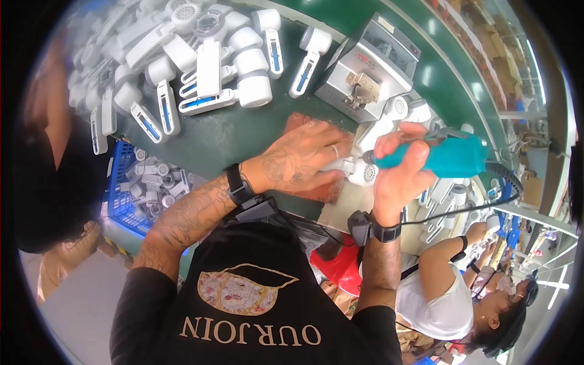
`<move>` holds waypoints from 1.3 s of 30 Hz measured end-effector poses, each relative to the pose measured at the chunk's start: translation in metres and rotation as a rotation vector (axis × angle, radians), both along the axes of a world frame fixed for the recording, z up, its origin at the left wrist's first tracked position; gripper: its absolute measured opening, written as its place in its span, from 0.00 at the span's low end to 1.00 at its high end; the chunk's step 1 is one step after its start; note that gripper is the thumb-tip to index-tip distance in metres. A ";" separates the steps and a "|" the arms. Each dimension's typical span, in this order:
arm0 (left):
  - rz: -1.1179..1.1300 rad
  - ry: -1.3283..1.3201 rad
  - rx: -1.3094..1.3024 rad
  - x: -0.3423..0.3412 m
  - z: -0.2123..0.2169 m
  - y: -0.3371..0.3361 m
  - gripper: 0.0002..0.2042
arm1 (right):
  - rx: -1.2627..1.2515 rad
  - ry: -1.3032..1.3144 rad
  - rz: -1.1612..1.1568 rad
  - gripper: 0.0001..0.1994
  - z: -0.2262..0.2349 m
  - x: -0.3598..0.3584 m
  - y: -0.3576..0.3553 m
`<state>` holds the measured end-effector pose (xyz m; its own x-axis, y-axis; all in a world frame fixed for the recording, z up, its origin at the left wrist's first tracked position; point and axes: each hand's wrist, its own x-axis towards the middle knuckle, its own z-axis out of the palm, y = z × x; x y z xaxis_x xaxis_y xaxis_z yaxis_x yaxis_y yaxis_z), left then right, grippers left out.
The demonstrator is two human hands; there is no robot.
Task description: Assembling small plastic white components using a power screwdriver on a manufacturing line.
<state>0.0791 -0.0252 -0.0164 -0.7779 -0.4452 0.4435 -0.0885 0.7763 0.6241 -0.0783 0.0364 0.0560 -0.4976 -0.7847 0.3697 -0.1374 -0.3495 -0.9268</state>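
My right hand is wrapped round a teal electric screwdriver, which lies nearly level with its tip pointing left. The tip is close to a white plastic housing with a round vented end; whether it touches a screw is too small to tell. My left hand, a ring on one finger, presses its fingers and thumb on the narrow part of that housing, partly hiding it. Below the left hand lies a reddish-brown mat. Another white vented part rests just beyond the screwdriver.
White housings with blue strips pile up at far left. A grey metal machine stands beyond my hands. At left is a blue basket of white parts. The screwdriver's black cable loops right. A co-worker in white sits at right.
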 end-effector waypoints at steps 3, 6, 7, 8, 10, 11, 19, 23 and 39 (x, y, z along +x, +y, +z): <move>0.014 0.031 0.002 -0.001 -0.002 0.001 0.18 | 0.041 0.014 -0.033 0.26 -0.004 0.000 0.005; -0.001 0.008 -0.015 0.000 0.001 0.002 0.17 | 0.022 -0.021 -0.032 0.25 -0.010 0.000 0.006; 0.002 0.000 -0.009 0.000 0.001 0.003 0.17 | 0.034 -0.006 -0.015 0.24 -0.011 0.000 0.007; 0.004 -0.007 -0.004 -0.001 0.002 0.003 0.17 | 0.046 0.010 0.002 0.24 -0.012 -0.001 0.007; 0.005 -0.022 -0.017 -0.001 0.003 0.004 0.17 | 0.032 0.005 0.017 0.23 -0.015 -0.001 0.007; 0.007 -0.033 -0.033 -0.001 0.003 0.004 0.16 | 0.015 0.002 0.032 0.22 -0.017 -0.001 0.007; -0.026 -0.078 -0.063 0.001 0.006 0.001 0.22 | 0.010 -0.049 0.034 0.20 -0.026 0.001 0.003; -0.010 -0.019 -0.091 0.003 0.004 -0.002 0.22 | 0.072 -0.011 0.001 0.20 -0.022 -0.001 -0.002; -0.018 -0.068 -0.062 0.004 0.003 0.004 0.22 | -0.057 0.107 -0.057 0.18 -0.004 -0.001 -0.085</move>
<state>0.0835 -0.0207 -0.0131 -0.8147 -0.4043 0.4157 -0.1147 0.8150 0.5679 -0.0792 -0.0489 0.0518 -0.4959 -0.7326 0.4662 -0.2555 -0.3901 -0.8846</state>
